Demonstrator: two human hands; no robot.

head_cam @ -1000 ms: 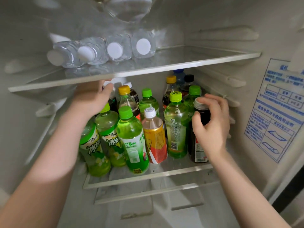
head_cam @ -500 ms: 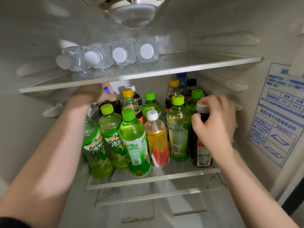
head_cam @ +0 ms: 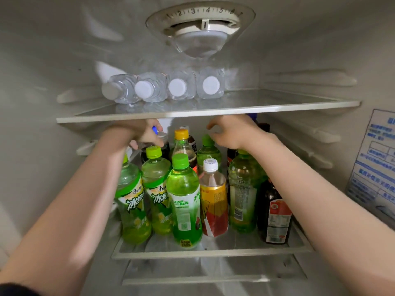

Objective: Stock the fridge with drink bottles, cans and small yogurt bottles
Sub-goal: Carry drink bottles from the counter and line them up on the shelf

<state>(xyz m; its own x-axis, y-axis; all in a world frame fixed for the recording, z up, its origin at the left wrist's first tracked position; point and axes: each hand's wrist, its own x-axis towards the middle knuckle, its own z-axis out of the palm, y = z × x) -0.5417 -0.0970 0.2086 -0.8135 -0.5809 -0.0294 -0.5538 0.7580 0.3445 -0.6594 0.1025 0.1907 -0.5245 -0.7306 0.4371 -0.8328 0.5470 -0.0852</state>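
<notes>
Deep in the fridge [head_cam: 64, 60], above the crowded lower shelf [head_cam: 213, 252].
Gripped the top of a dark bottle [head_cam: 165, 148] at the back left with the left hand [head_cam: 143, 133], fingers curled round it. Held the right hand [head_cam: 233, 133] just above a green-capped bottle [head_cam: 208, 150], fingers loosely curled, grasping nothing. Faced upright drinks on that shelf: green bottles [head_cam: 183, 199] in front, an orange-label bottle [head_cam: 213, 201] beside them, a brown bottle [head_cam: 275, 210] at the front right. Faced four clear water bottles [head_cam: 177, 86] lying sideways on the upper shelf [head_cam: 235, 107], caps forward.
</notes>
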